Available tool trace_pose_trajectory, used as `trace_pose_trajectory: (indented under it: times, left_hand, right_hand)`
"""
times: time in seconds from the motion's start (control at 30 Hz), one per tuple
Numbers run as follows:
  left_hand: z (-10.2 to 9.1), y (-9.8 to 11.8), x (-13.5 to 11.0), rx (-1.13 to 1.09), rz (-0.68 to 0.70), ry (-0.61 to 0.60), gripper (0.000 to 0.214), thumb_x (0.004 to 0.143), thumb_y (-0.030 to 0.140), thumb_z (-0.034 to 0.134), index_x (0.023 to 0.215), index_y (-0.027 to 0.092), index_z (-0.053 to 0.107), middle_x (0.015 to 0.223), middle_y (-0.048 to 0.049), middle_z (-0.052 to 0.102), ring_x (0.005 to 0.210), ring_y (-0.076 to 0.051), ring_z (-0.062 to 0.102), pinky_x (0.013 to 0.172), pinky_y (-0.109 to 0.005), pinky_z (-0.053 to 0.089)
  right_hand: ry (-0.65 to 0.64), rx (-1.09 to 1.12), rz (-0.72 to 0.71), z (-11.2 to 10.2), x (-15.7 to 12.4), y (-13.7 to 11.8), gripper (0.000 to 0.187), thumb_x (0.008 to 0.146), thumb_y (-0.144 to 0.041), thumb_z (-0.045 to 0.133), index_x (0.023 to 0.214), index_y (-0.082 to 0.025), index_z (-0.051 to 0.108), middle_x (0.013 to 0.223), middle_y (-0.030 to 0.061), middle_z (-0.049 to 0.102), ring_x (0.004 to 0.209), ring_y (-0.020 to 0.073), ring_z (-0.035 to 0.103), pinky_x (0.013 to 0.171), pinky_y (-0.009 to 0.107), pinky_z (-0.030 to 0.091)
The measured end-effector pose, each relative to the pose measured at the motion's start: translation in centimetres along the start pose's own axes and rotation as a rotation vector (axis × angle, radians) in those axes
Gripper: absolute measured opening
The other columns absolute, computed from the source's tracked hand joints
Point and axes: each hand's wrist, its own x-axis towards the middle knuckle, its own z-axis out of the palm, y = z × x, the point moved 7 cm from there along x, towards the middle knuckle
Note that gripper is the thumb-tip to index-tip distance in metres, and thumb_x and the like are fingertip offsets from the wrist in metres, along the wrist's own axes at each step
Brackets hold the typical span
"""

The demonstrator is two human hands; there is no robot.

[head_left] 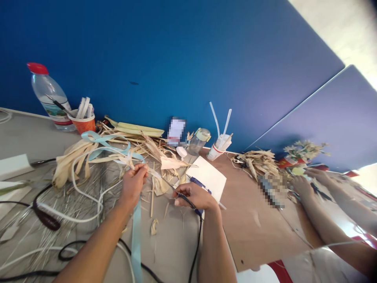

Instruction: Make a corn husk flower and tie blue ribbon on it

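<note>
Pinching a pale strip between thumb and fingertips of the left hand, over the grey bench, nearer than the dry husks along its back edge. Holding a dark-handled metal tool in the curled right hand, slanted toward the strip, either touching or just short; impossible to tell which.

Grey surface noted beneath the fingers, with a brown surface to their right, a blue partition panel beyond them, a second panel adjoining it farther right, and a brightly lit pale area over both panels.
</note>
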Motion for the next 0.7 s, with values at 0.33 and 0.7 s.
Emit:
trace_pose_trajectory:
  times: [0.33,0.7]
  left_hand:
    - [0.9,0.0,-0.5,0.111,0.02,-0.116,0.019,0.066,0.035,0.065,0.067,0.016,0.059,0.05,0.007,0.04,0.041,-0.006,0.03,0.04,-0.021,0.019]
    - [1.3,-0.1,-0.7,0.18,0.032,-0.186,0.019,0.071,0.036,0.061,0.069,0.017,0.059,0.052,0.007,0.038,0.045,-0.007,0.03,0.043,-0.021,0.021]
  right_hand:
    - [-0.064,0.08,-0.007,0.3,-0.1,0.0,0.031,0.063,-0.041,0.071,0.082,-0.016,0.066,0.059,-0.0036,0.051,0.055,0.0095,0.041,0.051,0.021,0.03]
    - [-0.114,0.153,0.039,0.8,0.1,0.3,0.035,0.063,-0.042,0.073,0.083,-0.015,0.065,0.054,-0.0056,0.048,0.049,0.0075,0.037,0.047,0.021,0.025]
